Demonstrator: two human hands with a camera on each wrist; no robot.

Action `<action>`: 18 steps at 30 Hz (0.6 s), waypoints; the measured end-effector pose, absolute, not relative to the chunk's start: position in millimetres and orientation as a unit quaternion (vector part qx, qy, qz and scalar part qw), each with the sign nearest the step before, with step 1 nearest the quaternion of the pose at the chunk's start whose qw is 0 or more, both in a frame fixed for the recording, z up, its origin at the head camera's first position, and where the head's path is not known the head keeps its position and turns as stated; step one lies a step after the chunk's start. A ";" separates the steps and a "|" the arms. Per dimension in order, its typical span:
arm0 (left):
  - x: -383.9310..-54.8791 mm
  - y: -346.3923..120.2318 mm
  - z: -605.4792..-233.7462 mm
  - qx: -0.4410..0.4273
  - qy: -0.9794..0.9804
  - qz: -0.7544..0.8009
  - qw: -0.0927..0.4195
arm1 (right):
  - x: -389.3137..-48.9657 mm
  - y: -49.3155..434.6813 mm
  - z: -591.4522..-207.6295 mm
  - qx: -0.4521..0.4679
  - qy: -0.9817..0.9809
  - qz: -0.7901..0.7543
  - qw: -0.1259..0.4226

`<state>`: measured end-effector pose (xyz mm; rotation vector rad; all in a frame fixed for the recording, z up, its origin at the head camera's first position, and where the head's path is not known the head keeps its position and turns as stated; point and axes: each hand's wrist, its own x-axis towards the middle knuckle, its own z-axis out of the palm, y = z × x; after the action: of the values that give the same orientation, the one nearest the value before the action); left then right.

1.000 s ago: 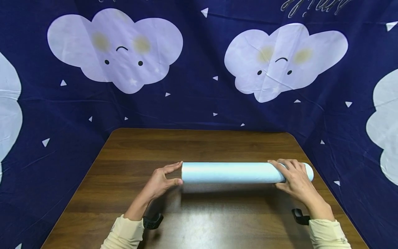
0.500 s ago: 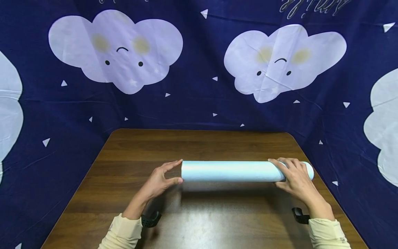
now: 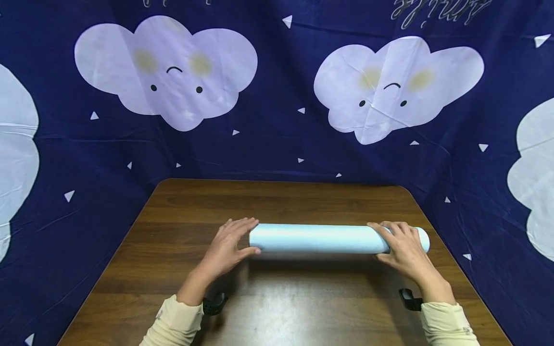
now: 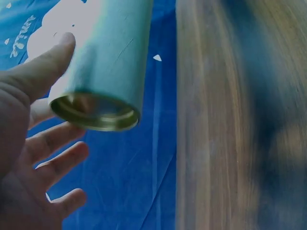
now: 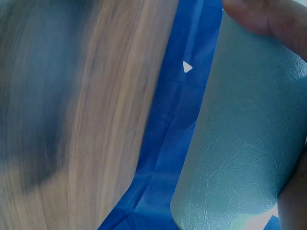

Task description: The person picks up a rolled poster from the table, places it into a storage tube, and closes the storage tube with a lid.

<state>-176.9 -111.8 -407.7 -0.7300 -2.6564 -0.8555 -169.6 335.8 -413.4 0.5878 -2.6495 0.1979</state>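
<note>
A long pale-blue cylindrical tube (image 3: 316, 239) is held level above the wooden table, its shadow lying below. My right hand (image 3: 403, 247) grips it near the right end, thumb on the near side and fingers over the top. At the left end my left hand (image 3: 229, 245) pinches the tube between thumb and fingers. In the left wrist view a gold-coloured rim (image 4: 96, 123) rings that end, while the other fingers spread beside it. The right wrist view shows the tube's wrinkled, leather-like surface (image 5: 240, 134), partly covered by the right thumb and fingers.
The brown wooden table (image 3: 281, 204) spreads beneath both hands. Behind and beside it hangs a dark blue cloth (image 3: 281, 86) printed with white clouds and small triangles. A black wrist device (image 3: 215, 303) sits at the left wrist, another black one (image 3: 410, 300) at the right.
The left hand has shifted right onto the tube's end, its fingers and thumb now overlapping it. Tube and right hand have moved slightly left in view; the head view has also shifted slightly.
</note>
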 end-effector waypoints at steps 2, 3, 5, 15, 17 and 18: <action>-177.1 -109.7 -408.6 -0.256 -0.920 -0.255 0.154 | -170.9 332.2 -414.2 0.208 -0.954 0.072 0.205; -177.4 -108.8 -409.3 -0.256 -0.922 -0.241 0.163 | -171.6 330.3 -414.6 0.207 -0.954 0.072 0.204; -177.9 -107.2 -411.0 -0.252 -0.927 -0.219 0.174 | -173.3 326.0 -415.5 0.207 -0.954 0.071 0.204; -183.6 -106.0 -427.6 -0.252 -0.934 -0.127 0.221 | -183.3 299.2 -426.3 0.205 -0.959 0.071 0.182; -184.3 -106.5 -430.2 -0.245 -0.938 -0.116 0.218 | -185.7 293.4 -430.1 0.203 -0.961 0.074 0.175; -184.9 -106.9 -431.9 -0.241 -0.940 -0.111 0.215 | -187.0 290.5 -432.2 0.202 -0.961 0.076 0.172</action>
<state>-184.9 -106.9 -431.9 -0.6681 -2.6058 -0.3088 -187.0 290.5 -432.2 0.5741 -2.7277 0.2144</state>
